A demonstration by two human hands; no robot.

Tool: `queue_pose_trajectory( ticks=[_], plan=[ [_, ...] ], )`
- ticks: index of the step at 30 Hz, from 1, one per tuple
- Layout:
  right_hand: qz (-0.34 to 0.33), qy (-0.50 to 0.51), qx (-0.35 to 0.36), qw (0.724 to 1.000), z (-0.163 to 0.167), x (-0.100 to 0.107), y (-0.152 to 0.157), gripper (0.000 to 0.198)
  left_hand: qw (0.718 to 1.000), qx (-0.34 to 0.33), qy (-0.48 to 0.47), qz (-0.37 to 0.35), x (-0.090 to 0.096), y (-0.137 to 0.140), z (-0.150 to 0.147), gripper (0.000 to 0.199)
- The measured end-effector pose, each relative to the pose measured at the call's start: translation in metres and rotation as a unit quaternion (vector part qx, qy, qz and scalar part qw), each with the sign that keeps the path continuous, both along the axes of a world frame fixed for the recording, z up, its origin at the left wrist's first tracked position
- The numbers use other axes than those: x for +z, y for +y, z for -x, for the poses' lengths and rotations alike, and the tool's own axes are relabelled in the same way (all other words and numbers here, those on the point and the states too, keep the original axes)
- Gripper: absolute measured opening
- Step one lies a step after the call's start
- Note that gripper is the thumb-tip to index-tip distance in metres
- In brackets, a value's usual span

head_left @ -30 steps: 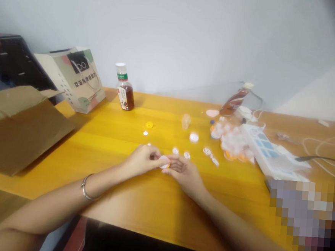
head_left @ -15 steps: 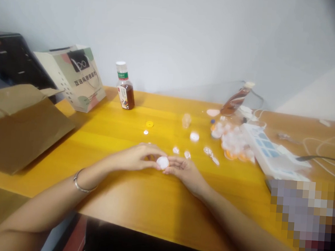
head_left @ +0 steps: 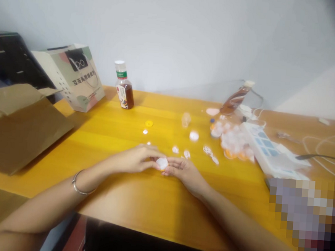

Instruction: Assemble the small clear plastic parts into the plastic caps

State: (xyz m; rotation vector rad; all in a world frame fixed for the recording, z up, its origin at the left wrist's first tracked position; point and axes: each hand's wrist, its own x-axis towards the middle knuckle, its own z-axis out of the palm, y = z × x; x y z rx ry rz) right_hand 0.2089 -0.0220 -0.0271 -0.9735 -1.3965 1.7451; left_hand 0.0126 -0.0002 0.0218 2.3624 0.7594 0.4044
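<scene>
Closest to the camera, the two hands meet over the front part of the yellow desk (head_left: 139, 200). The left hand (head_left: 135, 159) and the right hand (head_left: 183, 171) are together, fingertips pinched on a small white round cap (head_left: 162, 163) with a hint of orange beneath it; the cap sits between them, just above the desk surface. A metal bangle (head_left: 80, 186) circles the left wrist.

To do this step well, I judge that the cap should be kept level and pressed evenly from both sides, with the forearms resting on the desk for steadiness, since so small a piece could slip sideways out of the fingertips.

Just beyond the hands lie several loose white pieces (head_left: 186, 154) and a perforated strip (head_left: 210, 154). Farther right is a heap of clear and orange caps (head_left: 235, 143), beside a white compartment box (head_left: 269, 151). A yellow ring (head_left: 149, 123) lies toward the middle. At the far edge stand a tea bottle (head_left: 124, 86), a paper bag (head_left: 73, 77) and a tilted bottle (head_left: 235, 99); a cardboard box (head_left: 21, 126) lies at the left.
</scene>
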Motion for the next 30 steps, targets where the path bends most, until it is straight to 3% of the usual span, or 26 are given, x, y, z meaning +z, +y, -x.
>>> queue_pose_trajectory(
  ticks=[17, 24, 27, 30],
  plan=[
    [0.003, 0.04, -0.049, 0.998, 0.001, 0.0, -0.003, 0.022, 0.997, 0.029, -0.038, -0.06, -0.01, -0.003, -0.002, 0.03],
    [-0.001, 0.026, -0.038, 0.999, -0.002, 0.001, 0.001, 0.03, 0.995, 0.047, -0.061, -0.07, -0.002, 0.001, 0.005, 0.031],
    [0.007, 0.02, -0.053, 0.998, -0.004, -0.001, 0.002, 0.033, 0.995, 0.051, -0.031, -0.081, 0.003, 0.003, 0.011, 0.03],
    [0.012, 0.022, -0.067, 0.997, -0.005, -0.005, 0.004, 0.035, 0.996, 0.004, 0.046, -0.075, -0.002, 0.005, 0.016, 0.027]
  ],
)
